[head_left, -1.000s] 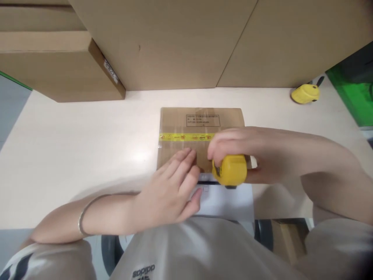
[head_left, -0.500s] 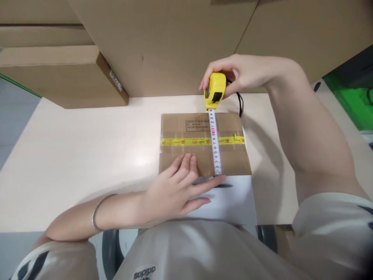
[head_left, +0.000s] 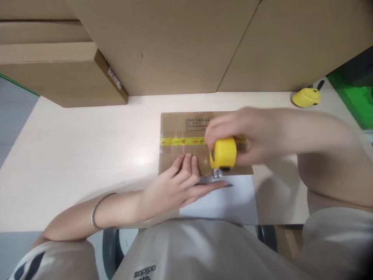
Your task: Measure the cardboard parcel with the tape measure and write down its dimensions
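My right hand point(head_left: 244, 132), blurred by motion, grips a yellow tape measure point(head_left: 225, 152) above the near right part of a small cardboard box point(head_left: 171, 159). Only a short stub of the metal blade point(head_left: 217, 173) shows below the tape measure, at the box's near edge. The box has yellow printed tape point(head_left: 182, 141) across its middle and a printed label, partly covered by my right hand. My left hand point(head_left: 175, 182) rests its bent fingers on the box top. Its index finger stretches along the near edge, close to the blade's end.
White paper point(head_left: 227, 206) sticks out from under the box, with a dark pen-like thing point(head_left: 230, 185) on it. A yellow tool with a black tip point(head_left: 306, 97) lies at the back right. Large cartons point(head_left: 175, 50) stand along the back, and a flatter carton point(head_left: 58, 81) stands back left.
My right hand has brought the tape measure from behind the box down to its near edge, and the long blade has drawn in. My left hand has hardly moved.
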Action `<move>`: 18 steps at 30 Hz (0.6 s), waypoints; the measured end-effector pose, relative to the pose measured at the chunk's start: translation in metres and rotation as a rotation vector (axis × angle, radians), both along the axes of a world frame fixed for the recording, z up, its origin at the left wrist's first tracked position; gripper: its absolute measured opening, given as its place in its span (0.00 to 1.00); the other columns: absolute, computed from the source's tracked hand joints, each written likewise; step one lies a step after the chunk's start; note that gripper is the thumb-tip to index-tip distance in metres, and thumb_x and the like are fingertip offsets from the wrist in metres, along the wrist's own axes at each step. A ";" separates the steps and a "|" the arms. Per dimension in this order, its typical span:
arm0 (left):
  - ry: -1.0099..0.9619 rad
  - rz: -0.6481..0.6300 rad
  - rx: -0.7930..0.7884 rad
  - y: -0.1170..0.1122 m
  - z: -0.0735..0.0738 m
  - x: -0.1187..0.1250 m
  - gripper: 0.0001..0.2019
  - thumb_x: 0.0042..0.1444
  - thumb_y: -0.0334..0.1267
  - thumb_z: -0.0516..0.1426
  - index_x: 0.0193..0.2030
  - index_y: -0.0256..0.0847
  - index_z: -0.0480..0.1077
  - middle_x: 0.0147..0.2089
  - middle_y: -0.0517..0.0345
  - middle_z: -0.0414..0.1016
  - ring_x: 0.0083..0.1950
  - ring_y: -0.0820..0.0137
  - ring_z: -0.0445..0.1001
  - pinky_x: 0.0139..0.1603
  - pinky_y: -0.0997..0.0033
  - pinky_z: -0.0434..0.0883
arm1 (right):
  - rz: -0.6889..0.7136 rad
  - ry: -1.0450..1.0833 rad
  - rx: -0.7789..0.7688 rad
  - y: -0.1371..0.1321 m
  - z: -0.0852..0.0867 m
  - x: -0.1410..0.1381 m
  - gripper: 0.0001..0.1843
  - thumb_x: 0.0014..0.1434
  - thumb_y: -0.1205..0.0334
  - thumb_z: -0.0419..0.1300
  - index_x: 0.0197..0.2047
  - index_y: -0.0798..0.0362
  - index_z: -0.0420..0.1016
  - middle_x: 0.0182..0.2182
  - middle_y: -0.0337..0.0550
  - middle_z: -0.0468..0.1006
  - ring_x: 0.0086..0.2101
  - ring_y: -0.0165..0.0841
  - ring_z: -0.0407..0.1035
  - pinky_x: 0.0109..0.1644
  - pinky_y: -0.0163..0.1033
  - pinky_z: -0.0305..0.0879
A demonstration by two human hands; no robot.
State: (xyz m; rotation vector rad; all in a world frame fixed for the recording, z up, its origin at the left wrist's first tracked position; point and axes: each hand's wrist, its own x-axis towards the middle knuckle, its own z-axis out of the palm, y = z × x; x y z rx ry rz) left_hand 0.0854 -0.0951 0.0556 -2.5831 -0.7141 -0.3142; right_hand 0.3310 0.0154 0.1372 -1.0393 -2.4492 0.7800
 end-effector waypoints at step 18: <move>-0.823 0.245 -1.401 0.109 -0.020 -0.067 0.31 0.67 0.65 0.42 0.65 0.53 0.69 0.63 0.53 0.75 0.69 0.50 0.68 0.73 0.43 0.64 | -0.461 0.446 -0.614 -0.020 -0.037 0.068 0.12 0.57 0.55 0.66 0.29 0.50 0.69 0.21 0.35 0.62 0.22 0.26 0.54 0.25 0.36 0.49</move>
